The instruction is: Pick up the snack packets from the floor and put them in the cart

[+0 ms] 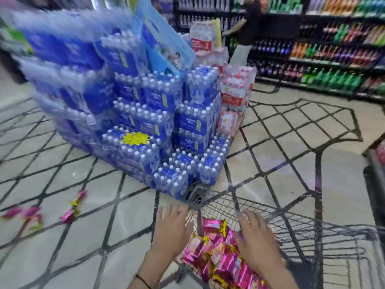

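A pink-and-gold heap of snack packets lies along the near left side of my cart, so I judge most of the job done. My left hand hovers at the cart's left rim and my right hand over the heap, both with fingers spread and straight, holding nothing. A few loose packets remain on the floor, well off to my left, across bare tiles. The stack of water bottles crowds the cart's front corner.
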Available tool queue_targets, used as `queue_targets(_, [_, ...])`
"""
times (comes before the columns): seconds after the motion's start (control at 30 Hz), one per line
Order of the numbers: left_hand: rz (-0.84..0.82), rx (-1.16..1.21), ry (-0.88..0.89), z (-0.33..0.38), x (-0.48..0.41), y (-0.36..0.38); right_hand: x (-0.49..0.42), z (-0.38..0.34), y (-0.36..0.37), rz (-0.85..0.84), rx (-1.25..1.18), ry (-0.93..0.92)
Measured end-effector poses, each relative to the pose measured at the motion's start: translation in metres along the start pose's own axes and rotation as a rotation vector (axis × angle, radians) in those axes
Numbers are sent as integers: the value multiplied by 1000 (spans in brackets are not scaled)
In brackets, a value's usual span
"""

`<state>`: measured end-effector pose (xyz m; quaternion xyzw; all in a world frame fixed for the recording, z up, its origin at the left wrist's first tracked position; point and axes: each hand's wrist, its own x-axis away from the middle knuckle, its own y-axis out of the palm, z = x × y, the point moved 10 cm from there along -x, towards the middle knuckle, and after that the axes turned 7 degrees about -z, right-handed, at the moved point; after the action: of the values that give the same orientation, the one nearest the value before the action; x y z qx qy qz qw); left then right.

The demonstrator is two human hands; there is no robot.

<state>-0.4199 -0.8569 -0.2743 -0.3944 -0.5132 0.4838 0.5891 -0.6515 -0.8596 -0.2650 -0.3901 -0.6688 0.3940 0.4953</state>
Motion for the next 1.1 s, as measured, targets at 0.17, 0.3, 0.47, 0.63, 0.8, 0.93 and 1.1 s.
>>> queue_targets(0.17, [126, 166, -171, -31, 60, -19, 11, -44, -22, 60, 41, -201])
queue_targets(0.3, [246, 136, -299, -51, 125, -34, 31, -84, -25, 76, 99, -364])
queue_targets(0.47, [284, 68, -441, -79, 188, -45, 56, -134, -23, 82, 123, -524])
queue_targets(0.63, [331, 94, -529, -98, 229, -45, 74, -175, -9, 85, 153, -611])
queue_targets(0.8, [318, 89, -648, -132, 272, -35, 99, -241, 7, 67, 135, -747])
queue_targets(0.93, [327, 136, -707, -169, 312, -28, 112, -291, 34, 12, 234, -777])
queue_targets(1.1, [356, 173, -776, -227, 361, -25, 143, -370, 61, 7, 274, -880])
